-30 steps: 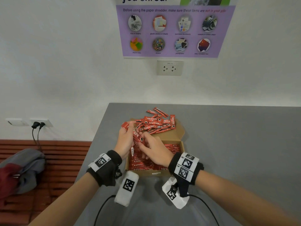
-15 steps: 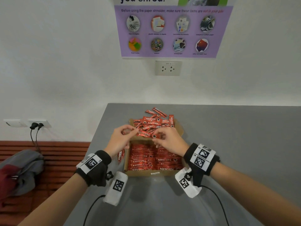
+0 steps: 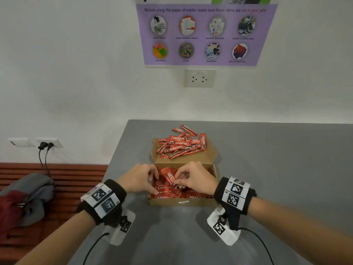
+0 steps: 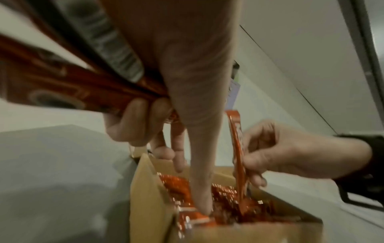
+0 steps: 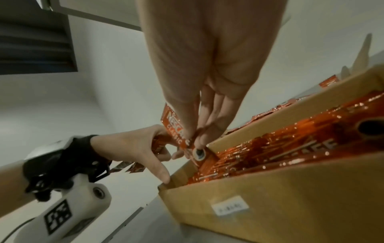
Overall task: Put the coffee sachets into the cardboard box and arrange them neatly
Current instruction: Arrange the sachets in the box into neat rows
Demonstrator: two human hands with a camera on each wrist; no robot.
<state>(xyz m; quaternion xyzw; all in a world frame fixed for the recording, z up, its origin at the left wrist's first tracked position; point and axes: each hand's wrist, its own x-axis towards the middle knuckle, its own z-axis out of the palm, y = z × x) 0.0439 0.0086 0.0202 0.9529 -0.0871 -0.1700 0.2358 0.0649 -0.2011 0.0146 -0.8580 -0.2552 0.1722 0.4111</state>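
An open cardboard box (image 3: pixel 172 202) stands on the grey table, its inside lined with red coffee sachets (image 3: pixel 196 197) lying in rows. More loose sachets (image 3: pixel 179 145) are heaped on the box's opened lid behind it. My right hand (image 3: pixel 177 181) pinches one sachet (image 3: pixel 169 177) and holds it tilted, its lower end down among the rows (image 4: pixel 239 148). My left hand (image 3: pixel 152 180) grips a bundle of sachets (image 4: pixel 62 85) in its curled fingers. Its thumb (image 4: pixel 203 205) points down at the box's near left corner.
The grey table (image 3: pixel 277 169) runs out to the right and toward me. Its left edge is close to the box, with a wooden bench (image 3: pixel 76 175) and a grey and red bag (image 3: pixel 24 197) below. The wall with a socket (image 3: pixel 199 78) rises behind.
Both hands have come back from the lid's heap to over the box's inside. The right hand has taken one sachet from the left hand's bundle and brought it down into the rows.
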